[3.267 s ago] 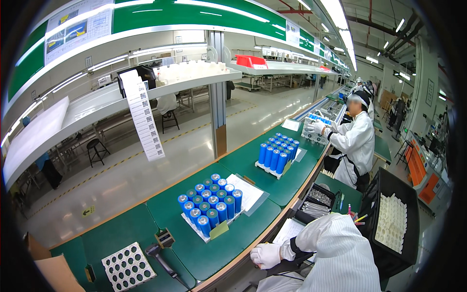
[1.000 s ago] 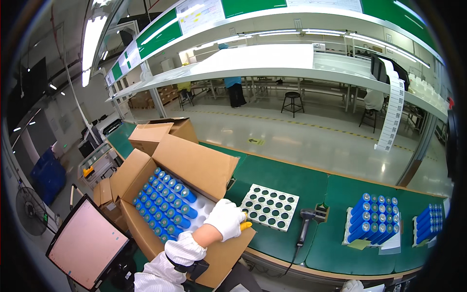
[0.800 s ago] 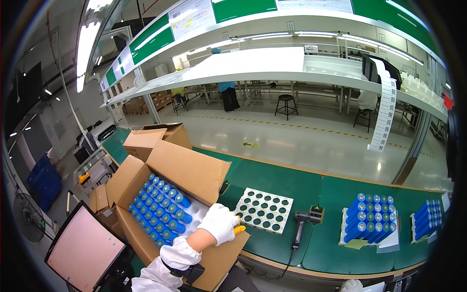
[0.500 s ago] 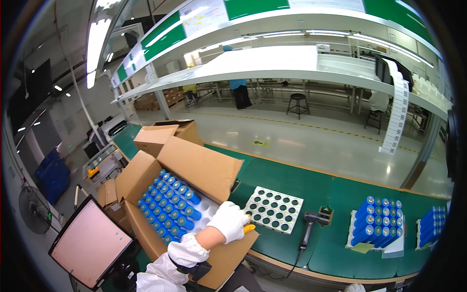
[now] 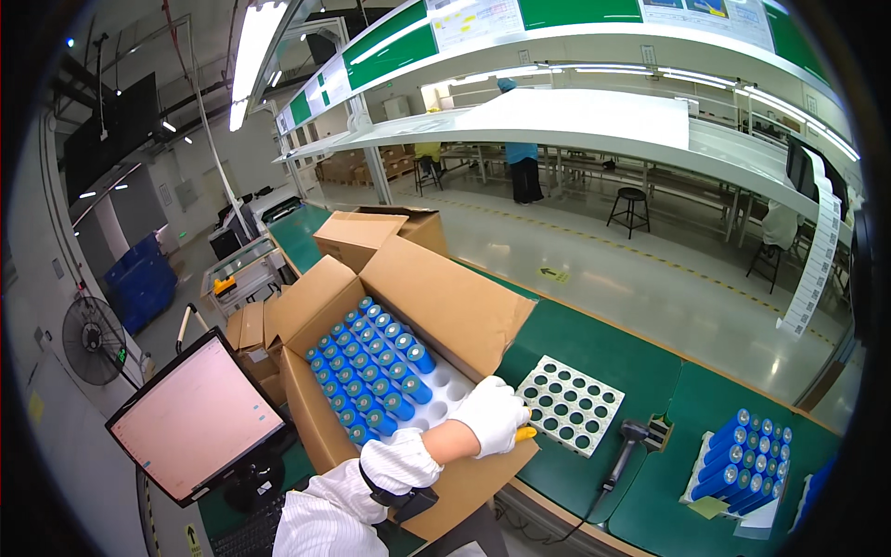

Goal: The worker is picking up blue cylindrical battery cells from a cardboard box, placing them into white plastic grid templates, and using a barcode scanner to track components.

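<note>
My left hand [image 5: 494,415], in a white glove with yellow showing at the fingertips, is over the near right flap of an open cardboard box [image 5: 311,408]. Its fingers are curled; whatever they may grip is hidden. Several blue cylindrical cells [image 5: 371,373] stand in rows inside the box, in a white holder [image 5: 448,385] with bare round sockets at its right side. Just right of the hand lies a white tray with round holes [image 5: 573,401], with no cells in it. My right hand is out of view.
A black handheld scanner [image 5: 622,457] lies on the green bench [image 5: 654,371]. Farther right, blue cells [image 5: 742,459] stand in a block. A monitor [image 5: 200,418] is at left, another carton [image 5: 371,232] behind the box. A shelf [image 5: 548,125] spans above; a person [image 5: 522,167] stands beyond.
The view has swung to the right, so the bench things appear shifted. My left hand stays by the same flap. A white-gloved hand at the lower right edge has left view.
</note>
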`<state>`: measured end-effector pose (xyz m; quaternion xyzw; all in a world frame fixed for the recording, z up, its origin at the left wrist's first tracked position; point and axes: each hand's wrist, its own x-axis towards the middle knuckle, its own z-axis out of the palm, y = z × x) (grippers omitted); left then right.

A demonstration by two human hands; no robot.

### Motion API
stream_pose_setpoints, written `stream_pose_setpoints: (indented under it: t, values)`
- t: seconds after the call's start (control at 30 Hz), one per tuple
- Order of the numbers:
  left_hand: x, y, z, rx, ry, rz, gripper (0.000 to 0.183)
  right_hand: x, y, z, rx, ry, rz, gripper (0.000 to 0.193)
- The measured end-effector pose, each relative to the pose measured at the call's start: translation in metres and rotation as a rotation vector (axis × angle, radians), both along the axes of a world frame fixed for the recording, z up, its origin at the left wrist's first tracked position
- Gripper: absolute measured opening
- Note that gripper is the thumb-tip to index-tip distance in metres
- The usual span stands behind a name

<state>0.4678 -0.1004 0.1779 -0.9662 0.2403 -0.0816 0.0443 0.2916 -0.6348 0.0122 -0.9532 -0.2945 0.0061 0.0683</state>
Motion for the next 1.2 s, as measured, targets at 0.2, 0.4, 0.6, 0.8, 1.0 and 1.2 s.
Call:
stream_pose_setpoints:
  t: [0.2,0.4,0.6,0.8,1.0,1.2]
  values:
    - [0.002,-0.002,0.003,0.003,0.012,0.016,0.034,0.001,0.000,-0.002,0.016,-0.022,-0.001,0.020]
    - [0.000,-0.003,0.005,0.004,0.025,0.009,0.033,-0.001,0.001,-0.004,0.028,-0.047,-0.020,0.020]
    - [-0.002,-0.001,0.004,0.043,0.050,0.017,0.034,-0.001,-0.008,-0.014,0.041,-0.051,0.029,0.021]
    - [0.000,-0.008,0.011,0.084,0.112,0.054,0.026,0.000,-0.006,-0.016,0.039,-0.055,0.028,0.020]
    - [0.000,-0.007,0.014,0.089,0.127,0.054,0.025,-0.003,-0.007,-0.021,0.043,-0.077,-0.018,0.020]
    - [-0.002,-0.006,0.012,0.109,0.107,0.050,0.025,-0.001,-0.001,-0.006,0.099,-0.053,0.042,0.025]
